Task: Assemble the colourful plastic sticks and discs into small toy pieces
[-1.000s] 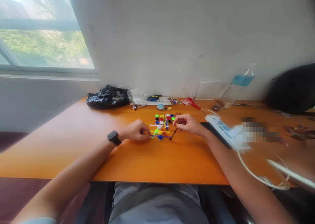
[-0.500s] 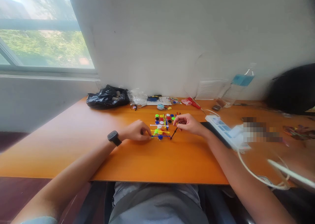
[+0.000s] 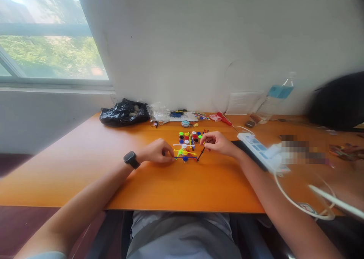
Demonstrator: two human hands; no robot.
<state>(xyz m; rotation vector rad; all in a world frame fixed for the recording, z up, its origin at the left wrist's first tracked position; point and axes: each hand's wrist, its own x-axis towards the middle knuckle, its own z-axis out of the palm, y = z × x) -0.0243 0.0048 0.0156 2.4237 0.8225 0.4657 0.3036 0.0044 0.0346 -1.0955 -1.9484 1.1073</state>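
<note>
On the orange table (image 3: 85, 164) lies a small flat build of coloured sticks and round connectors (image 3: 185, 153). My left hand (image 3: 157, 151), with a black watch on its wrist, is curled and pinches the left end of the blue stick (image 3: 186, 158) at the near edge of the build. My right hand (image 3: 217, 142) is closed in a pinch on the upper end of a black stick (image 3: 200, 154), which slants down to the blue stick's right end. Behind the build lie several loose round pieces (image 3: 190, 136) in green, red, blue, white and black.
A black plastic bag (image 3: 124, 112) and clear wrappers with small parts sit at the back by the wall. A white power strip (image 3: 257, 148) with a looping white cable lies to the right. A water bottle (image 3: 274, 98) leans on the wall. A dark bag (image 3: 338, 103) is at far right.
</note>
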